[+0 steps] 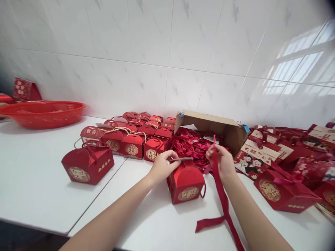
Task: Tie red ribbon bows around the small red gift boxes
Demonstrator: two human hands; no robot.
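Closest to the camera, a ribbon hangs to the table and runs out of the picture at the bottom, its other tail lying across the white top. The fingers of the right hand are closed on it near its upper end. The left hand pinches the top flap of a red box, fingers closed on it; this box stands on the table between the two hands, a cord loop at its side.

Judging by what shows, the work is partway along: the bow box on the right carries a tied ribbon, while the box in hand has none on it yet. A loose box at left and the rows behind have cords, with no bow that I can make out. Plenty of loose ribbons fill the carton; bags crowd beside it.

A seam crosses the table. On its far left sits a red basin. Behind rises a glossy, grey-veined tiled wall, reflecting a barred window at right.
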